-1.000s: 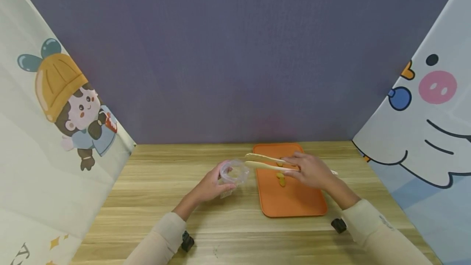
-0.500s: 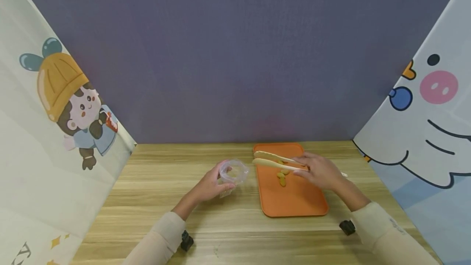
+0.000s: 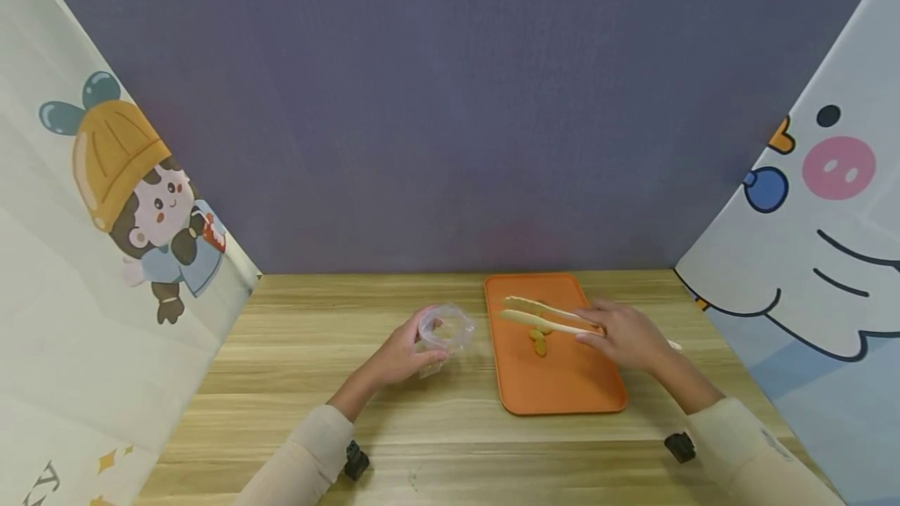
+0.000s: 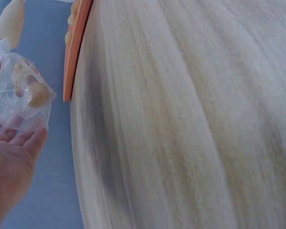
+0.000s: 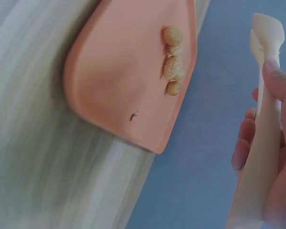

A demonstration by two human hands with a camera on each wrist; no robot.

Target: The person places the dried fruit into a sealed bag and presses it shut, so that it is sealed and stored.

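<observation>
My left hand (image 3: 401, 355) holds a clear plastic bag (image 3: 462, 331) whose round mouth faces up. Inside the bag, the left wrist view shows several light-brown lumpy pieces (image 4: 38, 94). A pair of cream tongs (image 3: 540, 323) is gripped in my right hand (image 3: 622, 336), with thumb and fingers on its two arms. The tongs' tips are slightly apart, point left, and hang over the upper half of an orange tray (image 3: 569, 385); nothing shows between them. Below the tongs, several small yellow-brown pieces (image 5: 172, 67) lie clustered on the tray, partly covered by the tongs in the head view.
The wooden table (image 3: 316, 334) ends at a dark blue-grey backdrop (image 3: 422, 139). Printed cloth panels stand at the left (image 3: 56, 295) and right (image 3: 808, 256). A small dark mark (image 5: 132, 117) shows on the tray in the right wrist view.
My right hand has drawn the tongs rightward, from beside the bag's mouth to over the tray, uncovering some pieces. The left hand and the bag have stayed nearly still.
</observation>
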